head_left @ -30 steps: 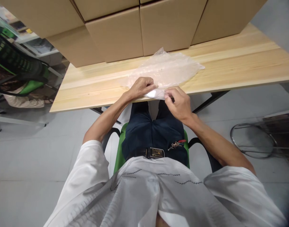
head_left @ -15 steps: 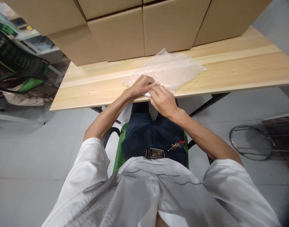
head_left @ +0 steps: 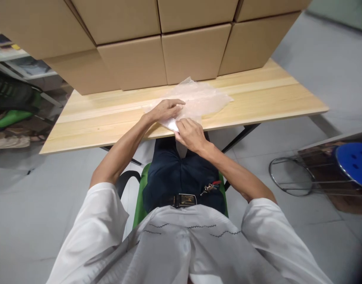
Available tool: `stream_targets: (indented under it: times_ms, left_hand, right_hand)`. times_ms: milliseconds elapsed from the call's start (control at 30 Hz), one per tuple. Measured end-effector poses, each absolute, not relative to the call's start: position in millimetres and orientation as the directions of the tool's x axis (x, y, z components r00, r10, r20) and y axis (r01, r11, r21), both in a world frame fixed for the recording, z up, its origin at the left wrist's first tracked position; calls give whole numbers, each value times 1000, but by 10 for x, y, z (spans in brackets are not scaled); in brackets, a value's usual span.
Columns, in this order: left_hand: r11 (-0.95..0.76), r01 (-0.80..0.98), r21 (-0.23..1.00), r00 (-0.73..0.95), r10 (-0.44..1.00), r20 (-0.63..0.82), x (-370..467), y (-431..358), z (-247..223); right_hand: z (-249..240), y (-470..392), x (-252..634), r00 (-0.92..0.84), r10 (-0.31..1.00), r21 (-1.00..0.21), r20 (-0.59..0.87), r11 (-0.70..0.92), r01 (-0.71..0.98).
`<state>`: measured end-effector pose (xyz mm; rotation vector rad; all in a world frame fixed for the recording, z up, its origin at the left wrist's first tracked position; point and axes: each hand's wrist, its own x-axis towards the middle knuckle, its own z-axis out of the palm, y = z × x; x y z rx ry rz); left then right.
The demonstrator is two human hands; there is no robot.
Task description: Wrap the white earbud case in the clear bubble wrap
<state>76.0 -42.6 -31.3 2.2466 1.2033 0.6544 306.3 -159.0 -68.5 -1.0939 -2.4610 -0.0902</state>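
Observation:
A thin, translucent plastic sheet (head_left: 206, 98) lies crumpled near the front edge of the wooden table, its pointed corners spread toward the back and right. At its near end is a small white bundle (head_left: 171, 124), partly covered by plastic; what is inside cannot be made out. My left hand (head_left: 167, 110) rests palm down over the sheet, fingers stretched out to the right. Just nearer to me, my right hand (head_left: 191, 134) has its fingers curled round the right end of the bundle at the table's edge. Its fingertips are partly hidden.
Stacked cardboard boxes (head_left: 133, 63) stand along the back of the wooden table (head_left: 89, 130). At the right are a blue stool seat (head_left: 355, 163) and a metal ring (head_left: 292, 176) near the floor. A dark chair with green parts (head_left: 12, 118) is at the left.
My left hand has loosened from a closed grip to outstretched fingers and moved apart from the right. More of the white bundle shows. The view has shifted, bringing the blue stool seat in.

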Motion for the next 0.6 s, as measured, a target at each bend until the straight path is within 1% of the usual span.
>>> stream_targets:
  times_ms: [67, 133, 200, 267, 367, 433, 500, 533, 600]
  left_hand:
    - [-464, 670, 580, 468, 870, 155, 773, -280, -339]
    - [-432, 780, 453, 428, 896, 117, 795, -162, -367]
    - [-333, 887, 320, 324, 942, 84, 813, -76, -399]
    - [-185, 949, 254, 164, 981, 102, 809, -7, -430]
    - [-27, 965, 259, -16, 986, 164, 753, 85, -433]
    - [28, 968, 250, -60, 990, 124, 706, 118, -394]
    - [50, 973, 227, -66, 996, 62, 672, 95, -344]
    - [34, 974, 224, -49, 997, 58, 659, 58, -323]
    - [-46, 967, 250, 14, 991, 129, 630, -62, -300]
  right_hand:
    - [-686, -1587, 3142, -604, 672, -108, 429, 702, 704]
    - [-699, -1573, 3217, -623, 648, -94, 439, 722, 685]
    - [-721, -1559, 3269, -631, 630, -87, 452, 735, 672]
    - [-744, -1553, 3294, -626, 622, -97, 470, 741, 664]
    - [-762, -1558, 3297, -617, 619, -123, 485, 747, 653]
    - [-756, -1565, 3295, -620, 621, -132, 480, 750, 648]
    - [-745, -1570, 3300, -623, 625, -137, 471, 749, 648]
    - [-740, -1571, 3304, -623, 628, -137, 467, 747, 650]
    - [-737, -1571, 3315, -628, 626, -127, 463, 748, 652]
